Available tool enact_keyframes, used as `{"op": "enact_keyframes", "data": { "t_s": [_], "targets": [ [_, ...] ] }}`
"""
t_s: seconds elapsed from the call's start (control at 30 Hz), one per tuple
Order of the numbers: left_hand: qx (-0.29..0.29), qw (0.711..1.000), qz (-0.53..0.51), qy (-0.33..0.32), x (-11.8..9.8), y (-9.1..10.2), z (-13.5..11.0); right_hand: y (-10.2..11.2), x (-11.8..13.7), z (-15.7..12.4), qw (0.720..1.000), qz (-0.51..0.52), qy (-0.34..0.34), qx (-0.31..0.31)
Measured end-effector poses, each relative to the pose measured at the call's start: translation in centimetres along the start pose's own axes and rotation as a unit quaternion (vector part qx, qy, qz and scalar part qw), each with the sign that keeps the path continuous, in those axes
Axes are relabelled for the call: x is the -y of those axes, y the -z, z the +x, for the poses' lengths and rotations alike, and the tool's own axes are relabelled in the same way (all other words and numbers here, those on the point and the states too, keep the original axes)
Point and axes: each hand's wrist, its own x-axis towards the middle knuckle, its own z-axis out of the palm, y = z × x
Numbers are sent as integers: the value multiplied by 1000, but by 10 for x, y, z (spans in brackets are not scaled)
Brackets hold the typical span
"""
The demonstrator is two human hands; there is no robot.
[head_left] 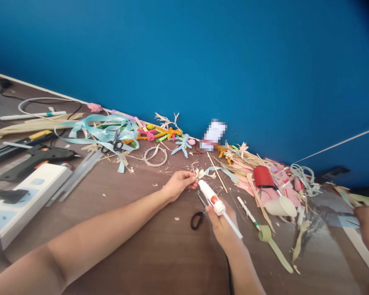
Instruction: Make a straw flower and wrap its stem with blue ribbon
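Observation:
My left hand (pixel 178 186) pinches a small pale flower-like piece of dried husk (pixel 200 173) between thumb and fingertips. My right hand (pixel 224 225) is wrapped round a white glue gun (pixel 208 193); a glue stick (pixel 233 225) pokes out of its back end. The gun's nozzle end points at the husk flower, close to my left fingertips; whether they touch I cannot tell. Black-handled scissors (pixel 197 220) lie on the table between my hands, partly covered by the gun. A light blue ribbon (pixel 223 170) stretches right from beside the flower.
At left are a white power strip (pixel 33 200), a black glue gun (pixel 39 159), clear sticks (pixel 83 176) and tangled blue ribbon (pixel 95 125). Pipe-cleaner shapes line the blue wall (pixel 184 61). To the right are a red cup-shaped item (pixel 263 177), a marker (pixel 248 213) and a green ribbon roll (pixel 265 233).

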Motion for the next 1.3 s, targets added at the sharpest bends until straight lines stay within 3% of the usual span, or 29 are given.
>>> {"op": "enact_keyframes", "data": {
  "t_s": [1.3],
  "targets": [
    [1, 1000, 4, 10, -1, -1, 0, 5, 4, 5, 999, -33, 14, 3]
  ]
}}
